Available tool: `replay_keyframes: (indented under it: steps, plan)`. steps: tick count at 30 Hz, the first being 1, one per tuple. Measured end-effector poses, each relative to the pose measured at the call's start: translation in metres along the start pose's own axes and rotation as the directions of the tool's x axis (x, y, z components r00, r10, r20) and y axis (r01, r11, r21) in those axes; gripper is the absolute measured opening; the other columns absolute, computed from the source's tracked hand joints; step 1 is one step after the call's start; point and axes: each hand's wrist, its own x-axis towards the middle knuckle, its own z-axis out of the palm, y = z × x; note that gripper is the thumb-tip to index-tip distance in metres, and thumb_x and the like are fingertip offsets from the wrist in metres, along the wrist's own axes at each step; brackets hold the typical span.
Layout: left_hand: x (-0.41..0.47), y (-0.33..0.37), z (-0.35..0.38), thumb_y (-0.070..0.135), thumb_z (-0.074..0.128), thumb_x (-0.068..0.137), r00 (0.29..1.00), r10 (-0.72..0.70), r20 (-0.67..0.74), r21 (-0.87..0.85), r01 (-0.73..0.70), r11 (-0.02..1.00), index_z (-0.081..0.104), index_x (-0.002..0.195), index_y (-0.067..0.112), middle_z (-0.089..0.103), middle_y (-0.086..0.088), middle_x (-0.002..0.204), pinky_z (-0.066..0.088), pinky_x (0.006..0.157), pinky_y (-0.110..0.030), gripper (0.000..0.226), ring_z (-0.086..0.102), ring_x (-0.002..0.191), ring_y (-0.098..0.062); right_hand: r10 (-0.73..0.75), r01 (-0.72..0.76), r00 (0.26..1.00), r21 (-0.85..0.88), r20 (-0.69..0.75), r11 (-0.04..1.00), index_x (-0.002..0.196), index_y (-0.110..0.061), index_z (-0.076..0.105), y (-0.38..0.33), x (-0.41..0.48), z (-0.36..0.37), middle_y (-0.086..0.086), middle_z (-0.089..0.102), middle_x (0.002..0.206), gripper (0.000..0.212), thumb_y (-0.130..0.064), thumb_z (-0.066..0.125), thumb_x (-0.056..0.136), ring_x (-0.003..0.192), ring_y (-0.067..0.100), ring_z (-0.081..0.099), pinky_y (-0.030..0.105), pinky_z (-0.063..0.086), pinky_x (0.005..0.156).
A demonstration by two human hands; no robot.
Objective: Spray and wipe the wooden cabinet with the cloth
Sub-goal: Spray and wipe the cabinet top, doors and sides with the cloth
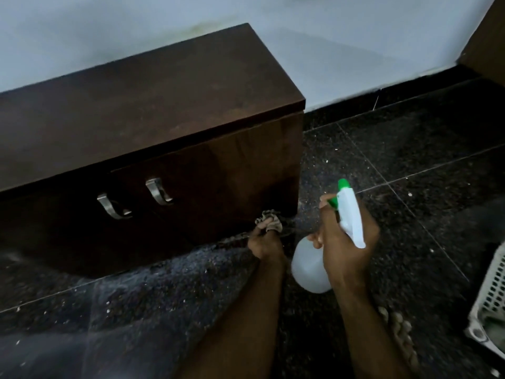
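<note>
Flanking cabinet (153, 127): white basket (492, 296), speckled floor (410, 149).

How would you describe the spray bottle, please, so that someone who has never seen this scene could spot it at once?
Start at the dark wooden cabinet against the pale wall, then drop to the speckled black floor off its right front corner. There the right hand grips the spray bottle, beside the left hand holding the cloth. It alone has a translucent white body and a white spray head with green nozzle and trigger.
</note>
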Motion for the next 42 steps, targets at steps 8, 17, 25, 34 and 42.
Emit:
replay_keyframes:
  steps: [8,17,25,34,42]
  plan:
    - [0.010,0.011,0.018,0.014,0.049,0.104,0.900,-0.409,0.151,-0.098,0.425,0.900,0.057,0.112,0.006,0.057,-0.017,0.136,0.062,0.083,-0.033,0.015,0.063,0.100,-0.023,-0.064,0.065,0.998,-0.035,0.016,0.997,0.084,-0.003,0.067,-0.002,-0.001,-0.003,0.007,0.059,0.052,0.021,-0.019,0.071,0.097,0.044,0.026,0.059,0.051,0.055,0.051]
    - [0.028,0.092,-0.060,0.019,0.045,0.104,0.937,-0.307,0.168,-0.238,0.340,0.910,0.061,0.111,0.009,0.063,-0.012,0.122,0.063,0.067,-0.036,0.020,0.067,0.094,-0.026,-0.035,0.036,0.987,-0.010,0.154,0.999,0.092,-0.013,0.073,-0.044,-0.035,0.028,0.004,0.060,0.052,0.006,-0.014,0.073,0.097,0.042,0.020,0.058,0.044,0.056,0.051]
    - [-0.013,0.177,-0.132,-0.002,0.046,0.103,0.972,-0.146,0.185,-0.382,0.208,0.901,0.065,0.101,-0.005,0.075,-0.020,0.092,0.062,0.061,-0.035,0.020,0.076,0.075,-0.029,-0.053,0.035,0.955,0.067,0.292,0.997,0.095,-0.021,0.073,-0.078,-0.060,0.059,0.004,0.060,0.054,0.011,-0.031,0.069,0.096,0.043,0.028,0.057,0.059,0.057,0.051]
    - [-0.064,0.246,-0.279,-0.003,0.042,0.098,0.971,-0.033,0.238,-0.441,0.138,0.887,0.067,0.093,0.000,0.074,-0.016,0.089,0.059,0.080,-0.041,0.026,0.071,0.083,-0.029,-0.070,-0.002,0.822,0.126,0.565,0.992,0.097,-0.010,0.072,-0.154,-0.144,0.128,0.000,0.057,0.050,0.007,-0.010,0.069,0.103,0.040,0.014,0.051,0.050,0.059,0.053]
    - [-0.091,0.286,-0.391,0.026,0.043,0.104,0.992,0.076,0.103,-0.657,0.010,0.754,0.076,0.102,0.004,0.075,-0.017,0.101,0.056,0.088,-0.046,0.040,0.071,0.088,-0.032,-0.214,0.077,0.565,0.207,0.797,0.975,0.094,-0.013,0.071,-0.227,-0.249,0.185,-0.001,0.054,0.046,0.012,-0.008,0.066,0.103,0.038,0.018,0.051,0.051,0.059,0.053]
